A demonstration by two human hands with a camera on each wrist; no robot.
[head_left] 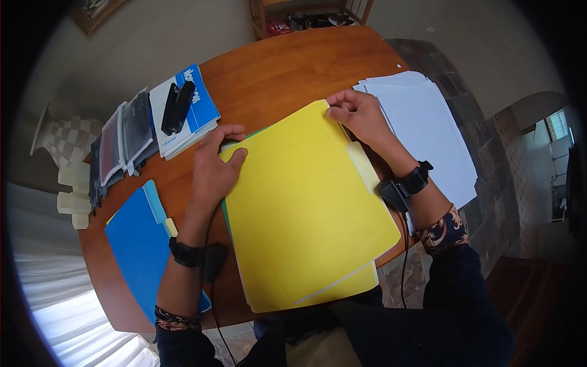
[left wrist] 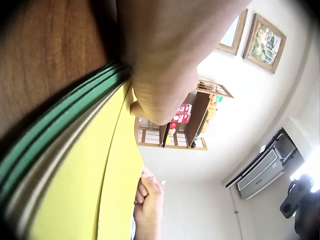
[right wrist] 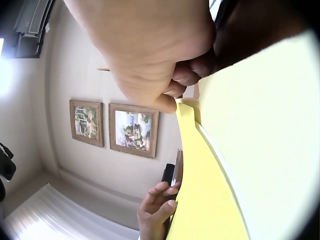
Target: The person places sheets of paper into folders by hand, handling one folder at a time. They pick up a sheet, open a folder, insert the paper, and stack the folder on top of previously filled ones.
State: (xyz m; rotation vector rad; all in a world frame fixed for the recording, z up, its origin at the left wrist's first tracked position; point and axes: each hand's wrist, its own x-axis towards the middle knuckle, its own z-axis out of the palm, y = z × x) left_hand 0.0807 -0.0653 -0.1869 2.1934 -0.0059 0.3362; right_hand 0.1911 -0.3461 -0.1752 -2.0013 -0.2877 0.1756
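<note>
A yellow file folder (head_left: 306,202) lies in front of me, on top of a stack with another yellow folder (head_left: 358,282) showing at its lower edge. Green folders (left wrist: 52,125) lie beneath, seen edge-on in the left wrist view. My left hand (head_left: 215,171) grips the upper left corner, thumb on the yellow face and fingers around the far edge. At the upper right corner, my right hand (head_left: 365,119) pinches the yellow folder between thumb and curled fingers. A pale tab (head_left: 363,166) sticks out along the right side, below that hand.
A blue folder (head_left: 137,244) with tabs lies left on the wooden table (head_left: 275,67). Behind it are zip pouches (head_left: 136,131) and a black stapler (head_left: 177,110) on blue-and-white pads (head_left: 205,110). White paper sheets (head_left: 422,122) lie at right. A shelf (head_left: 263,18) stands beyond.
</note>
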